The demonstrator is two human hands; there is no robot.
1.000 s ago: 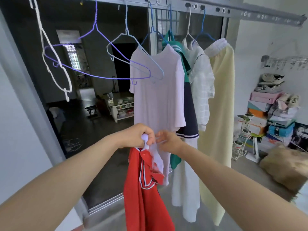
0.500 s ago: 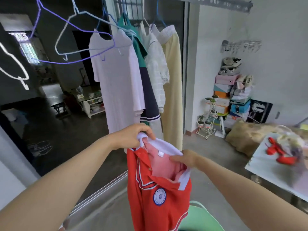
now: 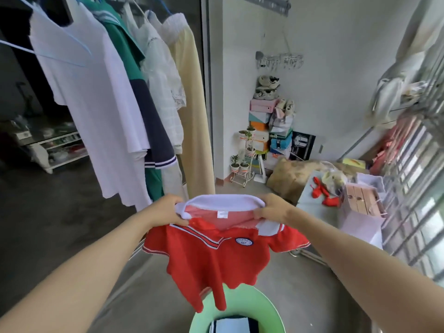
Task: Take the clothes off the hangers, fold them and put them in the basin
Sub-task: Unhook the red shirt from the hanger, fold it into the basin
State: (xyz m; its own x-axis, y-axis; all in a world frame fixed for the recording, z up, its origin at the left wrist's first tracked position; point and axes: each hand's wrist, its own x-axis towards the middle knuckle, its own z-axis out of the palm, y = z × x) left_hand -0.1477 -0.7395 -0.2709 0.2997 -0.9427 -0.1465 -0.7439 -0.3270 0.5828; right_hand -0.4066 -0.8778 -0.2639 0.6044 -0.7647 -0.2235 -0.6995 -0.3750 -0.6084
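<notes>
Fingers point(image 3: 174, 218) of the left hand point(image 3: 165, 210) and right hand point(image 3: 272, 209) pinch the red shirt point(image 3: 216, 260) by its collar, spread open just above the basin point(image 3: 265, 308). Folding is beginning; next, I judge, the sleeves must fold inward before it goes in.

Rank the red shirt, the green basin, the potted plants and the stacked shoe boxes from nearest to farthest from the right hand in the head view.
1. red shirt: collar gripped by the right hand.
2. green basin: on the floor, just below.
3. potted plants: ahead, near the far wall.
4. stacked shoe boxes: behind the plants, against that wall.
</notes>
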